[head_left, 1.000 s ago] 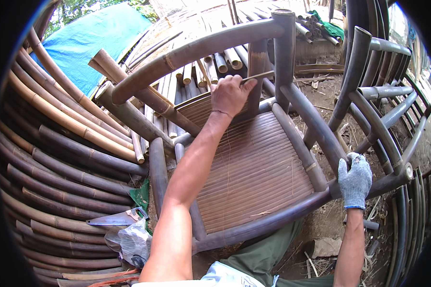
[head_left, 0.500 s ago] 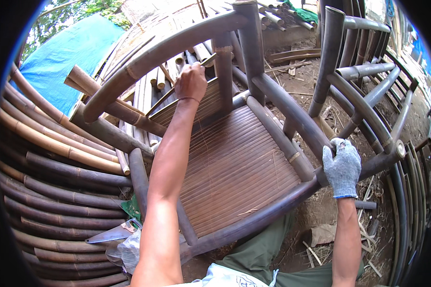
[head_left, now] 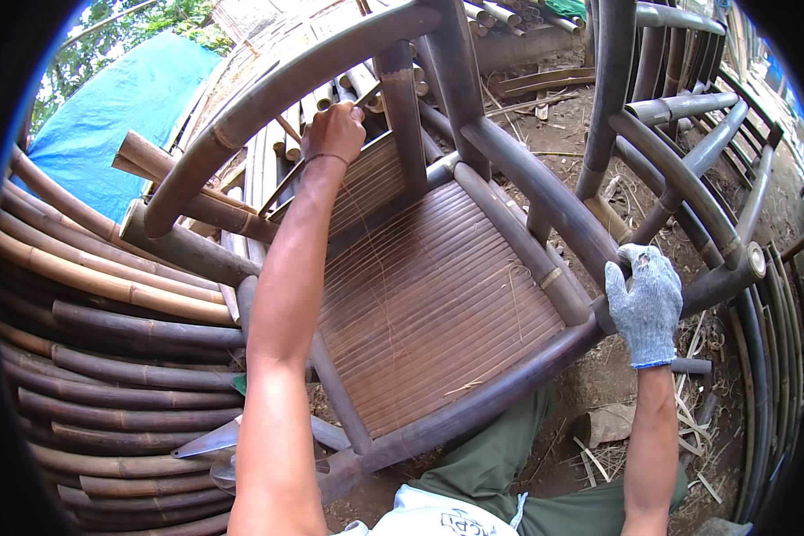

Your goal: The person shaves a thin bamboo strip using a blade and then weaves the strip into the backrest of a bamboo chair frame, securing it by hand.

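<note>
A dark bamboo chair [head_left: 451,439] with a slatted seat [head_left: 438,313] tilts in front of me. My left hand [head_left: 333,134], bare, is closed around a thin bamboo strip [head_left: 283,189] at the upper edge of the slatted back panel [head_left: 366,183]. The strip shows on both sides of the fist; the fingertips are mostly hidden. My right hand [head_left: 645,304], in a grey knit glove, wraps round the chair's frame at the right front corner, where the armrest [head_left: 554,192] meets the front rail. Loose thin fibres lie across the seat.
Dark bamboo poles [head_left: 143,393] are stacked at the left, with a handsaw [head_left: 213,440] on them partly behind my left arm. Another bamboo frame [head_left: 683,170] stands at the right. A blue tarp [head_left: 121,116] lies far left. Bamboo scraps [head_left: 688,420] litter the ground.
The chair and my left hand appear slightly farther left, partly because the view has shifted. My left forearm now covers more of the handsaw. Both hands keep their hold.
</note>
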Available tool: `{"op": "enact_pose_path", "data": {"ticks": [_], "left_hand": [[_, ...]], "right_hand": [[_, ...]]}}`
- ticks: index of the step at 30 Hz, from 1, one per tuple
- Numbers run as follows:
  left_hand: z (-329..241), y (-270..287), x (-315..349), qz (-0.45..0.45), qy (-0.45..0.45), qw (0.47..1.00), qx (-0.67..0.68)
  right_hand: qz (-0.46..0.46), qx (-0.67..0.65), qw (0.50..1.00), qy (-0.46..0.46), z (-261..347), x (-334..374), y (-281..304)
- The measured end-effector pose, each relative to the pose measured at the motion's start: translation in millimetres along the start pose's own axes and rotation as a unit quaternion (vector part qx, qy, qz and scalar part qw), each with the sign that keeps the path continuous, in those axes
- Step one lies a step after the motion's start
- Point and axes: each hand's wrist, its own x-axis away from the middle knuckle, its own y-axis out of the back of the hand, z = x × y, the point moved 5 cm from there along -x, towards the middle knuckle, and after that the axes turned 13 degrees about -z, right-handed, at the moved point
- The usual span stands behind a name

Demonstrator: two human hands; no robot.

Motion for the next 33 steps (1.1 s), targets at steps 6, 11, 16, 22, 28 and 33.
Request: {"op": "enact_pose_path", "data": {"ticks": [6,11,16,22,28,33], "left_hand": [[10.2,-9.2,8.5,0.002,-0.116,0.993,0.024],[19.5,20.5,51.6,-0.332,-0.162,0.925,0.086],[151.0,-10.7,108.9,-0.287,-0.105,0.936,-0.174],[110.3,-10.6,113.3,-0.081,-0.148,0.964,-0.207],[155.6,29.7,89.4,-0.050,-0.118,0.988,-0.082],[137.1,38.3,100.2,0.030,-0.030,0.991,-0.127]], "right_hand": [[0.013,-0.061,0.998,-0.014,4.5,0.6,4.7],[-0.071,-0.218,0.954,-0.194,-98.2,44.9,104.8],[0.043,0.222,0.920,-0.320,-343.6,297.3,141.5],[0.300,0.215,0.777,-0.510,-320.8,487.3,101.5],[0.260,0.173,0.772,-0.554,-287.8,513.8,77.6],[0.100,0.121,0.792,-0.590,-293.2,427.0,127.8]]}}
